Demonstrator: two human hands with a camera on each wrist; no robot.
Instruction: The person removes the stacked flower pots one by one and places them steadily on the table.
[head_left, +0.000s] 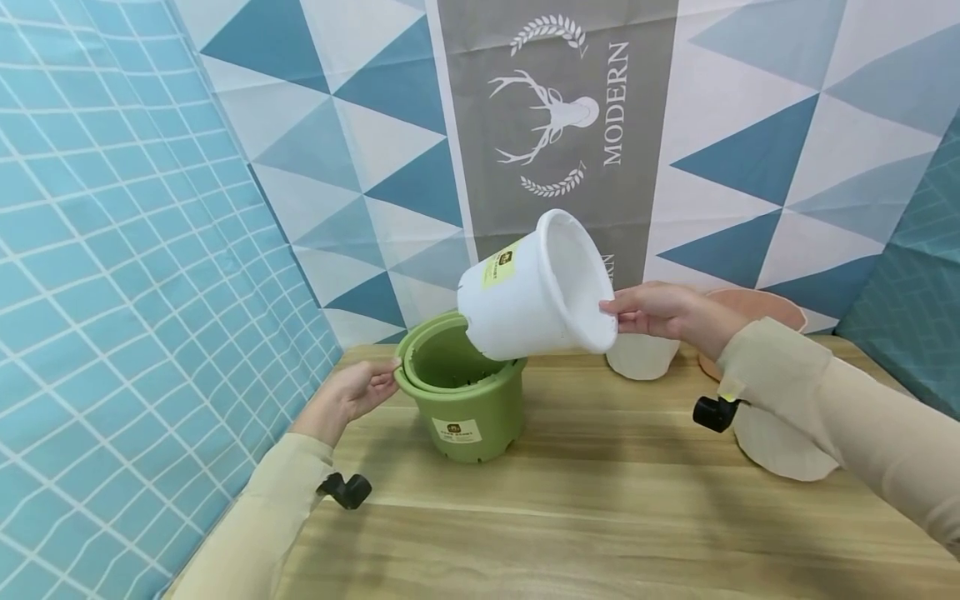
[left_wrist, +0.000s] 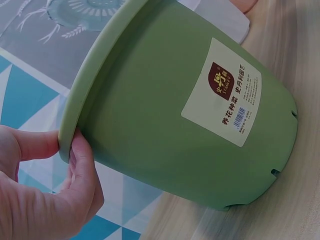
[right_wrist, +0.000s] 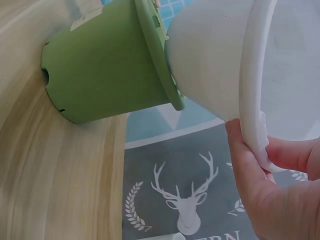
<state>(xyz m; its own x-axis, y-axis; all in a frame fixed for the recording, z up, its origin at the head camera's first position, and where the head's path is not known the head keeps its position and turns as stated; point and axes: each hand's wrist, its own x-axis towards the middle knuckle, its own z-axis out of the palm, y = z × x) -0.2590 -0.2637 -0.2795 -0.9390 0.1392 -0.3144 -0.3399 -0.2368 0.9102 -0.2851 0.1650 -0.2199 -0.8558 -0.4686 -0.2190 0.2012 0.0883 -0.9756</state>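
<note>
1. Count, left to right: one green pot (head_left: 491, 408) standing on the counter (head_left: 570, 508), with a second green rim inside its mouth (nested pot or ledge, cannot tell); one white pot (head_left: 510, 304) held in the air; one white vessel (head_left: 642, 358) behind it; one orange-pink vessel (head_left: 765, 303); one white item (head_left: 783, 448), partly hidden by the right sleeve (head_left: 780, 367).
2. Left hand (head_left: 363, 387): pinches the green pot's rim at its left side, thumb opposing curled fingers.
3. Right hand (head_left: 660, 308): grips the white pot's rim between thumb and fingers. Pot tilted, mouth to the right, base over the green pot's mouth; contact between them uncertain.
4. Views: left wrist gives the green pot's label (left_wrist: 223, 92) legibly ("STANLEY", barcode). Head alone shows the white pot's yellow label (head_left: 499, 267). Right wrist shows the right thumb inside the white rim.
</note>
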